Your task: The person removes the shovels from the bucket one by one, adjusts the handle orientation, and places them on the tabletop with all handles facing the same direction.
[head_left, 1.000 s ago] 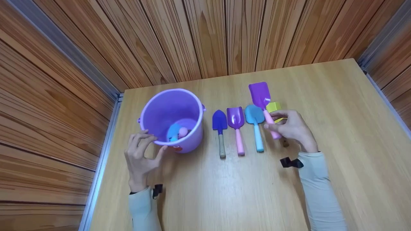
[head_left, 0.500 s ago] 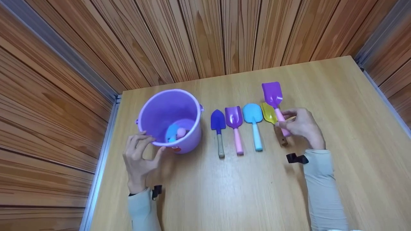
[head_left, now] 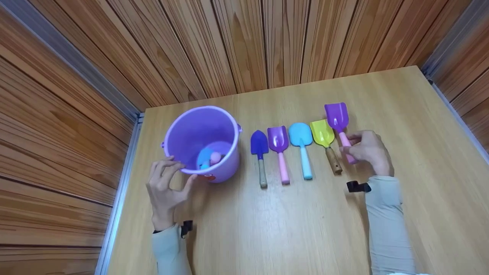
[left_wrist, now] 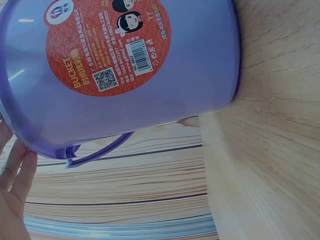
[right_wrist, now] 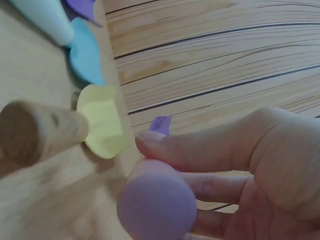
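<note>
My right hand [head_left: 369,149] pinches the pink handle of a purple-bladed toy shovel [head_left: 337,117] at the right end of a row of small shovels. In the right wrist view the handle's round pink end [right_wrist: 157,207] faces the camera, with the thumb along its side. Left of it lies a yellow shovel [head_left: 323,133] with a wooden handle. At the far left, my left hand [head_left: 166,187] holds the near rim of a purple bucket [head_left: 229,164], fingers over the rim and thumb outside. Inside the bucket are a blue thing [head_left: 205,156] and a pink ball-like thing [head_left: 216,157].
A light blue shovel [head_left: 301,134], another purple shovel [head_left: 278,138] with pink handle, and a dark blue trowel [head_left: 259,142] lie between bucket and yellow shovel. Wood-panelled walls [head_left: 248,46] enclose the wooden table [head_left: 267,229] at the back and sides.
My right hand has carried the purple shovel rightward, off the light blue and yellow shovels, and lower to the right of the yellow one. My left hand stays on the bucket rim.
</note>
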`<state>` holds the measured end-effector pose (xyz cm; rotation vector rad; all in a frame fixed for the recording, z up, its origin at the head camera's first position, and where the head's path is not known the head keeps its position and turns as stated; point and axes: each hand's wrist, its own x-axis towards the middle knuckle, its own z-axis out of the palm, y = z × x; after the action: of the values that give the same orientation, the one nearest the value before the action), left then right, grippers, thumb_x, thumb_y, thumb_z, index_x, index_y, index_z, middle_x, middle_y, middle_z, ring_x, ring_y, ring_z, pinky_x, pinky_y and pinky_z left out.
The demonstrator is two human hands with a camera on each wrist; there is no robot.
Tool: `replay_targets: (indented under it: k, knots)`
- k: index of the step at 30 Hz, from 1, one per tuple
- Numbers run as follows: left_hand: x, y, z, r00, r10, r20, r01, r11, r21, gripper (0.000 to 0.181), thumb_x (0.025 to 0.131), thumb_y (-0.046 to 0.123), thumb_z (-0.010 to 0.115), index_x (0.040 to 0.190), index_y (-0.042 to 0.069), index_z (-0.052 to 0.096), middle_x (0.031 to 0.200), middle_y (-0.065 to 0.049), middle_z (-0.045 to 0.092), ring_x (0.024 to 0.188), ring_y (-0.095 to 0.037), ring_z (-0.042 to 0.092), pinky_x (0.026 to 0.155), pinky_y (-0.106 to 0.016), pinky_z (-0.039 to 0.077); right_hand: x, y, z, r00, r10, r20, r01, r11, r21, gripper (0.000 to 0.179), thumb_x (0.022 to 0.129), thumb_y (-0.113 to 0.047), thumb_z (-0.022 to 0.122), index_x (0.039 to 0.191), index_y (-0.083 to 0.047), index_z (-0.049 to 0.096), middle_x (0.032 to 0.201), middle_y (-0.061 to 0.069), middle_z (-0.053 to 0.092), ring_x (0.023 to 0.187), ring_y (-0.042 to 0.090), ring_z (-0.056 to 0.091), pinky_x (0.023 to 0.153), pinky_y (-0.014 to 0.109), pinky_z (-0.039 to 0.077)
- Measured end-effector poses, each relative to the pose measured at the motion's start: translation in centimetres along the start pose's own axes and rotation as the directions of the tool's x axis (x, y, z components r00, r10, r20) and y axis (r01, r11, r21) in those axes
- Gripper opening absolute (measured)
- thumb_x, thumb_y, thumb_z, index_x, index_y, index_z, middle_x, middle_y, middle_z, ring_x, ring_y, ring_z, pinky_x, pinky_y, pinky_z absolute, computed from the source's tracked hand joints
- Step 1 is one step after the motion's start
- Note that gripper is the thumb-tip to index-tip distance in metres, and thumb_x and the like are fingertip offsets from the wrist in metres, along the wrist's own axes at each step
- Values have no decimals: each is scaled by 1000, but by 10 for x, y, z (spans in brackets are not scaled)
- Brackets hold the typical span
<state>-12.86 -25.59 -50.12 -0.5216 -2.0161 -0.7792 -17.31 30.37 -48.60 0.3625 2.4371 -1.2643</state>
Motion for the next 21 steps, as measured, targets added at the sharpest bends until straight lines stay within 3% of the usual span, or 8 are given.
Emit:
replay_targets:
  k: [10,21]
  knots:
    - [1,0,0,1000,5,4,-5,1000,-11,52,87,55,80,95,3,80,97,-14,76,102,-39,70,106,-24,51,2,16,-6,997,76,-33,-77,997,-20,66,101,-20,73,155,5,46,148,32,51,123,45,54,100,49,51]
    - [0,0,1,1000,2,-4,-2,1000,-15,52,87,55,79,95,4,80,97,-14,76,102,-39,69,104,-23,51,3,19,-9,994,105,-18,-106,994,-40,60,100,-22,75,149,6,51,142,31,55,115,41,56,86,39,50]
